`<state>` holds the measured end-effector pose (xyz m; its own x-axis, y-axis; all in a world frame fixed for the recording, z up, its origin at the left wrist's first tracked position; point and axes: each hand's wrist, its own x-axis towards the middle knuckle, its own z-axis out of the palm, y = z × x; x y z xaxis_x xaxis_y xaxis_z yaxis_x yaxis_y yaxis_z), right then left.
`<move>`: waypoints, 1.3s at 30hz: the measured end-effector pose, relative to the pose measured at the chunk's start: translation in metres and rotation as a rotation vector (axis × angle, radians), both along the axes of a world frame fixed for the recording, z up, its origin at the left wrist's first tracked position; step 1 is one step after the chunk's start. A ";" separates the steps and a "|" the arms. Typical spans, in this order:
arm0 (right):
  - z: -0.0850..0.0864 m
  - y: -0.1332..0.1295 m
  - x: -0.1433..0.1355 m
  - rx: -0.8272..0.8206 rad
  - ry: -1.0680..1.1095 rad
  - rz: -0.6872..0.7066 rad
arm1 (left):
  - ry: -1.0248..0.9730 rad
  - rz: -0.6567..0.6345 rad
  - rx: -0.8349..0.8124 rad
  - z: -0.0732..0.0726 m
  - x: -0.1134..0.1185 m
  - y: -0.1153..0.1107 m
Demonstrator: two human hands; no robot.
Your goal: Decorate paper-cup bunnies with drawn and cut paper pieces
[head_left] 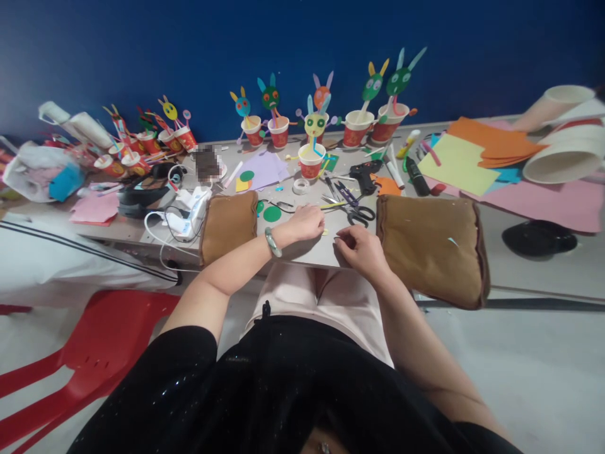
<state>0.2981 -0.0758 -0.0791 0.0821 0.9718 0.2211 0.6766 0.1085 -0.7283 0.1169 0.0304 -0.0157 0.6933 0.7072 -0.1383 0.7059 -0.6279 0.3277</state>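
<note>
My left hand (pixel 307 224), with a bracelet (pixel 273 242) at its wrist, rests over the table's front edge with fingers curled in; what they hold, if anything, is hidden. To its right, my right hand (pixel 360 250) has thumb and fingertips pressed together, and anything between them is too small to make out. Tiny yellow scraps (pixel 325 232) lie between the hands. Black-handled scissors (pixel 362 216) lie just beyond my right hand. Behind them are a tape roll (pixel 301 185) and a black glue gun (pixel 366 176). A red cup (pixel 311 165) holds a yellow rabbit-eared figure (pixel 316 125).
Brown cushions (pixel 229 227) (pixel 430 246) flank the hands. More cups with paper figures (pixel 358 133) line the blue wall. Coloured paper (pixel 460 167) and a black dish (pixel 539 238) are at right. White power strips with cables (pixel 186 217) and a red chair (pixel 111 334) are at left.
</note>
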 end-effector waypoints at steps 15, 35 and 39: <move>0.022 0.007 -0.014 0.000 0.734 -0.048 | -0.689 0.241 -0.903 0.018 -0.023 0.000; 0.052 0.016 -0.019 0.033 0.839 0.121 | -0.833 0.134 -1.075 0.017 -0.021 -0.003; 0.058 0.020 -0.019 0.029 0.842 0.088 | -0.865 0.167 -1.081 0.012 -0.021 0.001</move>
